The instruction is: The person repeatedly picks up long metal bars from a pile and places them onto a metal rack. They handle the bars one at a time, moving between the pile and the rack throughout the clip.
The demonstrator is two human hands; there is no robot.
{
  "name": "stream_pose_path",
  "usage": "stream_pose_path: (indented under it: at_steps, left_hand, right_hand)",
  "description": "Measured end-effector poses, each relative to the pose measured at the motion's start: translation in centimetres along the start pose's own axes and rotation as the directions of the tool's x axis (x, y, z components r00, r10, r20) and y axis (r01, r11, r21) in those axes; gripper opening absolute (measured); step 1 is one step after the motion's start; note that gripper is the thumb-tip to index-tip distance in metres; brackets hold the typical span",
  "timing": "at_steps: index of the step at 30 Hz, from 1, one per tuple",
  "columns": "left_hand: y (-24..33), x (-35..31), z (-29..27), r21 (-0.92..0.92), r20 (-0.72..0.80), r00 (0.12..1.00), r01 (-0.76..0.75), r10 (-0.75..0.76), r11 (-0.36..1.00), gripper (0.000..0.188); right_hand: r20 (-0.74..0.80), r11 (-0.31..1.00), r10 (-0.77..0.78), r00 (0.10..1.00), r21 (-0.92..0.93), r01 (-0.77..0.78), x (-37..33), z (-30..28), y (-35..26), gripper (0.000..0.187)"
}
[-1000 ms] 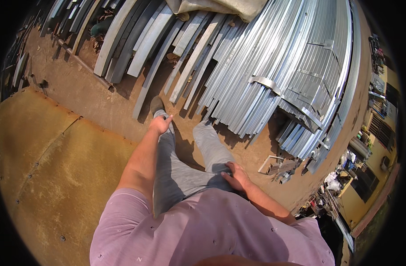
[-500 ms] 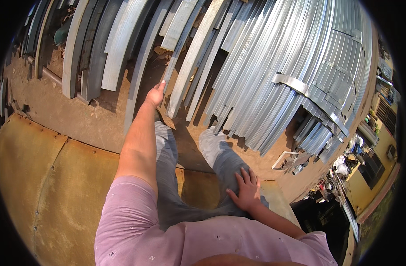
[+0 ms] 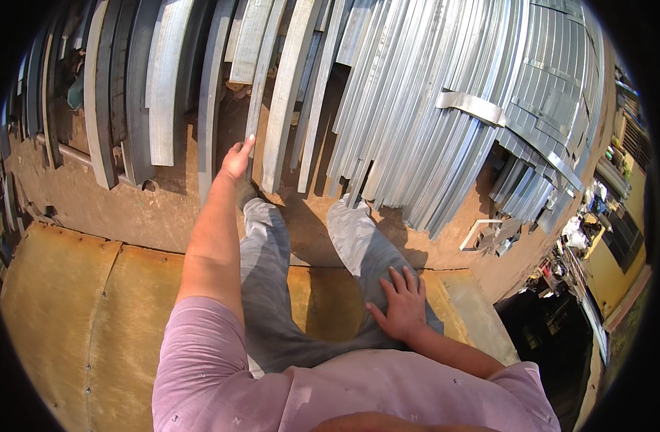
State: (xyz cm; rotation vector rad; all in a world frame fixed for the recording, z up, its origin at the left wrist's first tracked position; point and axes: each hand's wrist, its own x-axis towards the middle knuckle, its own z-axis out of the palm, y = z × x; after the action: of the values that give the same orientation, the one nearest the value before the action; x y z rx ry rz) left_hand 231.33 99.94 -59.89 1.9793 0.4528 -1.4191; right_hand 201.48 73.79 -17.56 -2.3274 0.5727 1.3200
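Reddish-brown dirt ground (image 3: 164, 209) runs along the foot of a big stack of long silvery metal channel strips (image 3: 445, 108), which fills the upper half of the view and fans toward the right. Below the dirt lies a yellow-brown riveted sheet-metal platform (image 3: 70, 302), on which the person stands in grey trousers (image 3: 272, 273). One grey metal strip (image 3: 261, 79) stands a little apart from the main stack, with a dark gap on either side. The left hand (image 3: 236, 162) reaches up, fingers loosely spread, fingertips touching that strip's lower end without clamping it. The right hand (image 3: 400, 306) rests flat and spread on the right thigh, holding nothing. Small coloured clutter at far right is too blurred to read
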Motion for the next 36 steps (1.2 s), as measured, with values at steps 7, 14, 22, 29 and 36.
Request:
stream_pose_path:
  at_steps: [7,14,22,29,36]
  left_hand:
    - [8.0,-7.8,4.3,0.468,-0.133,0.958,-0.166,0.255,0.868,0.126]
    - [10.0,-8.1,5.7,0.756,-0.178,0.967,0.015,0.182,0.655,0.121]
    - [8.8,-11.0,4.3,0.809,-0.077,0.915,-0.174,0.396,0.561,0.119]
    - [10.3,-14.5,3.2,0.679,-0.048,0.817,-0.396,0.575,0.619,0.113]
    - [16.4,-13.4,7.1,0.730,-0.034,0.779,-0.409,0.626,0.548,0.127]
  right_hand:
    - [0.004,0.996,-0.049,0.999,0.075,0.048,1.8,0.1,0.5,0.064]
    - [-0.012,0.622,-0.168,0.986,0.775,0.116,20.2,3.7,-2.3,0.069]
    - [0.229,0.255,0.184,0.956,0.928,-0.272,39.4,9.8,-6.2,0.087]
    - [0.053,0.433,0.275,0.960,0.885,-0.172,34.7,9.0,-9.4,0.059]
    - [-0.034,0.459,0.263,0.964,0.883,-0.094,30.2,6.3,-11.9,0.068]
